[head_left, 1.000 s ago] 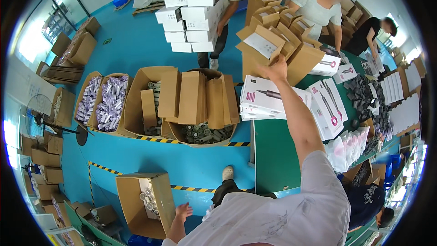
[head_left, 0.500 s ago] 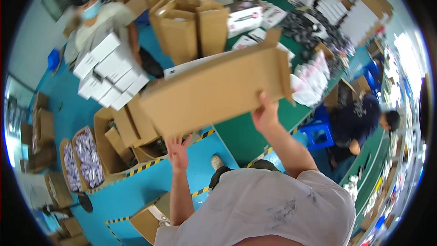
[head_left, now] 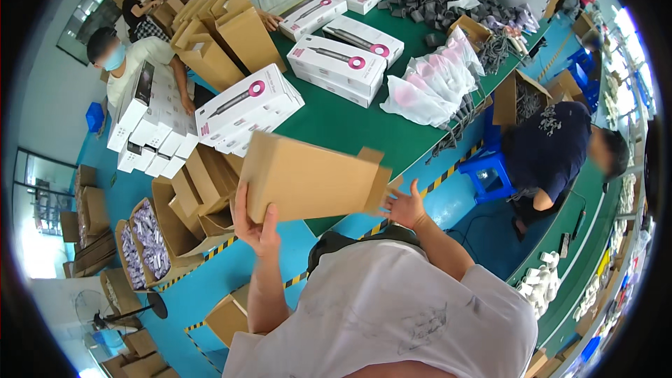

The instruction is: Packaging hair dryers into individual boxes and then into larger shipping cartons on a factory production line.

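Carton [head_left: 308, 176], gripped at its left end by the left hand [head_left: 259, 236], seems mid-handling; the open right hand [head_left: 406, 210] probably must steady its right-side flaps [head_left: 378, 187] next.

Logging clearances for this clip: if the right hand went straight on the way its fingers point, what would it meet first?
The right hand would probably meet the brown carton first, at its flapped end, though depth here is unclear.
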A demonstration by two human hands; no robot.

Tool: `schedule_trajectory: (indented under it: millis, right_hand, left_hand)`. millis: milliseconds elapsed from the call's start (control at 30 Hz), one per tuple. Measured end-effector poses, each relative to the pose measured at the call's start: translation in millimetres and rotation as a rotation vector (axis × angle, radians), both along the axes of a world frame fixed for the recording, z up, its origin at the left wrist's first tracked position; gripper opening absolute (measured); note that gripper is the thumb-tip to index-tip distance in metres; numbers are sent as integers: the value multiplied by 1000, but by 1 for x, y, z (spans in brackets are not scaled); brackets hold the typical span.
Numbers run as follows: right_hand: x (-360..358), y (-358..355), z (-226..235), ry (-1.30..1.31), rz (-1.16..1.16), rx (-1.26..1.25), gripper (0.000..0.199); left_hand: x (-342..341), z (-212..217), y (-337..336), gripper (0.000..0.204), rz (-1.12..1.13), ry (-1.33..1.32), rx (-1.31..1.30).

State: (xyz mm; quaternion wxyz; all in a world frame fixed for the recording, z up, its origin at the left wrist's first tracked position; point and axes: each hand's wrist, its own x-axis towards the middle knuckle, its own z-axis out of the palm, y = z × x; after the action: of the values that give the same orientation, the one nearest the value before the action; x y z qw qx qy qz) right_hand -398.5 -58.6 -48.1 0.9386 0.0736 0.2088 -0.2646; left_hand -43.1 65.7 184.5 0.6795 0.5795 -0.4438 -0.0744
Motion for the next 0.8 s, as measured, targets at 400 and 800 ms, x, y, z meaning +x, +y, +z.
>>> schedule_trajectory:
  millis: [400,800]
  right_hand:
    - [-6,-18,29,62,182,-216,109]
    - [10,-45,55,-108,-84,-168,123]
  left_hand:
    - [-154,136,-98,59,-212,-711,15]
    - [-79,127,-121,56,-157,-542,-275]
